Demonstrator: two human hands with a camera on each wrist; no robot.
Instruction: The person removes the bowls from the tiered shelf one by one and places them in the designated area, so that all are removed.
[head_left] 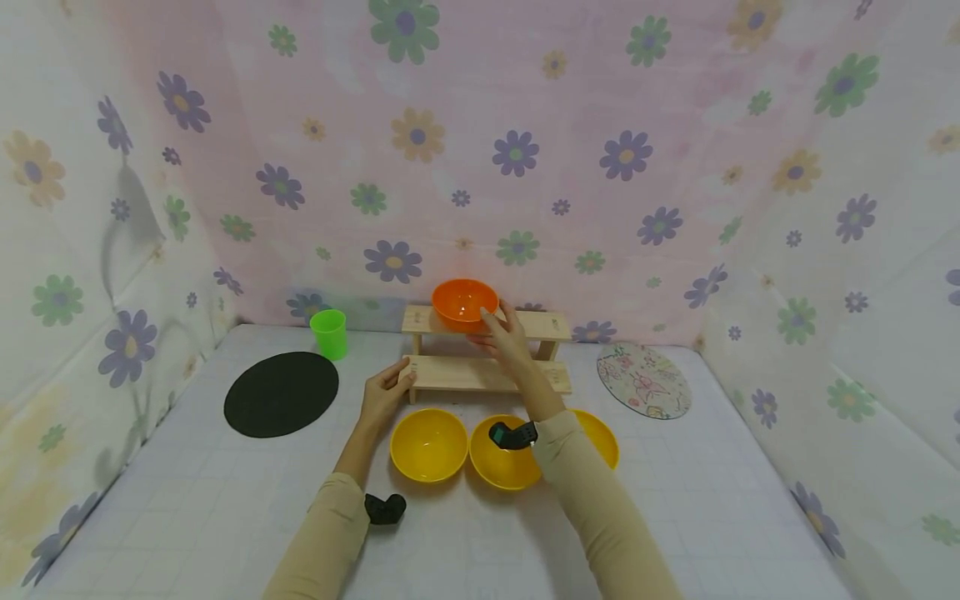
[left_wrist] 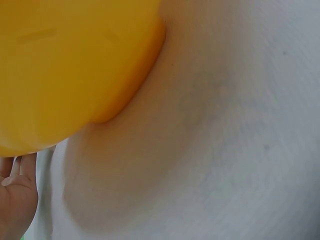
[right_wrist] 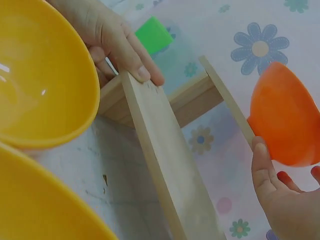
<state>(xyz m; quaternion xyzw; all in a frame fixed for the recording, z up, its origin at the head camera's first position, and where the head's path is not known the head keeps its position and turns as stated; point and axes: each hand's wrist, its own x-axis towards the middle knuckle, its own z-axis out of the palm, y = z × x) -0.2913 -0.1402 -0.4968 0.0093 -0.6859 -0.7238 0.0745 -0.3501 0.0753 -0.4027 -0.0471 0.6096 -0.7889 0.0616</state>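
Observation:
An orange bowl [head_left: 465,305] sits on the upper step of a two-step wooden stand [head_left: 480,373]. My right hand [head_left: 507,340] holds the bowl by its right side, fingertips close to the bowl's foot in the right wrist view; part of the grip is hidden. At the left end of the lower step, my left hand [head_left: 384,395] grips the board, fingers over its top in the right wrist view. Three yellow bowls stand before the stand: a left one [head_left: 429,446], a middle one [head_left: 501,462] and a right one [head_left: 602,437] partly covered by my right forearm.
A green cup [head_left: 328,334] stands at the back left, beside a black round mat [head_left: 281,395]. A patterned round mat [head_left: 643,381] lies on the right. Flowered cloth walls [head_left: 465,225] enclose the white table [head_left: 187,517] at the back and sides.

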